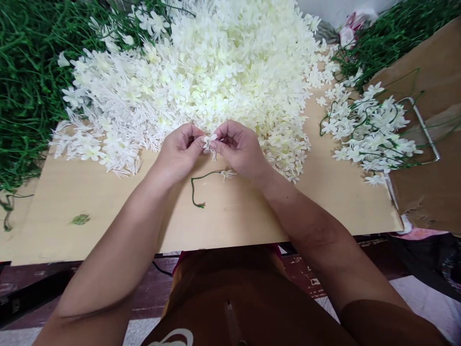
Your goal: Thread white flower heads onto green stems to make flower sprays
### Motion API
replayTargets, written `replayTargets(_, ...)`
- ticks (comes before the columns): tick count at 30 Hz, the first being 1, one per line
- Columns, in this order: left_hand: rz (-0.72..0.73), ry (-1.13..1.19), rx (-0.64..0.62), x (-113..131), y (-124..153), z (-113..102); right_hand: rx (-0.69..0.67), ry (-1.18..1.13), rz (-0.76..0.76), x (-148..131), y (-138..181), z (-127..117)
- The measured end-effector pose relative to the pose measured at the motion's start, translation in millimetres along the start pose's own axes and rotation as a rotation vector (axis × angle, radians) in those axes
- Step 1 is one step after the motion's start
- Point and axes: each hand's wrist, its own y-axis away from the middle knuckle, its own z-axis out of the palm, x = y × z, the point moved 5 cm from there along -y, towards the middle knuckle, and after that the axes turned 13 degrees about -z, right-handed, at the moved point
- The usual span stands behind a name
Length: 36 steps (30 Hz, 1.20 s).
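Observation:
A small white artificial flower (pixel 210 141) is pinched between the fingertips of both hands, just in front of a big heap of white and cream artificial flowers (pixel 223 72). My left hand (pixel 183 148) grips it from the left, thumb against fingers. From the other side my right hand (pixel 239 144) closes on it, with thin white strands hanging below. Nearer to me, a bent green plastic stem (pixel 193 187) lies on the wooden table (pixel 237 216), a pale flower piece at its right end.
Green plastic stems (pixel 29 86) are massed at the left, with more stems (pixel 403 36) at the back right. Flowered stems (pixel 374 127) lie beside a bent metal wire (pixel 425 127) and a cardboard sheet (pixel 432 192). A small green scrap (pixel 79 219) sits front left.

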Motion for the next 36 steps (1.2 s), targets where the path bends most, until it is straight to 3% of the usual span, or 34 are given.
replayTargets(5,-0.002,-0.133,-0.005,0.3,6.8,-6.1,0.0,0.077,0.02,-1.9,1.0,-2.7)
replayTargets(8,0.171,-0.478,-0.024,6.6,33.3,-20.9,0.014,0.086,0.027,-0.2,-0.3,-7.8)
replayTargets(11,0.437,-0.809,-0.292,3.0,73.2,-22.9,0.003,0.021,0.014,2.2,-2.8,-10.4)
replayTargets(14,0.425,-0.893,-0.37,-11.2,93.0,-23.6,-0.035,-0.078,0.042,2.9,-3.4,-7.5)
replayTargets(19,0.485,-0.847,-0.259,-16.6,91.3,-12.5,-0.071,-0.166,0.107,-0.2,-1.5,-2.1)
replayTargets(22,0.38,-0.764,-0.22,-13.0,79.7,-15.0,-0.058,-0.222,0.112,-3.5,-2.4,-3.3)
replayTargets(28,0.104,-0.104,0.034,-1.9,32.1,-32.7,-0.155,-0.351,0.173,-8.0,-2.3,2.6)
replayTargets(32,0.031,0.033,0.025,-11.8,9.4,-18.9,-0.126,-0.387,0.234,-0.2,-0.8,3.8)
replayTargets(36,0.01,-0.001,0.001,-22.2,10.1,-9.6,-0.06,-0.38,0.285,9.9,0.0,-0.6)
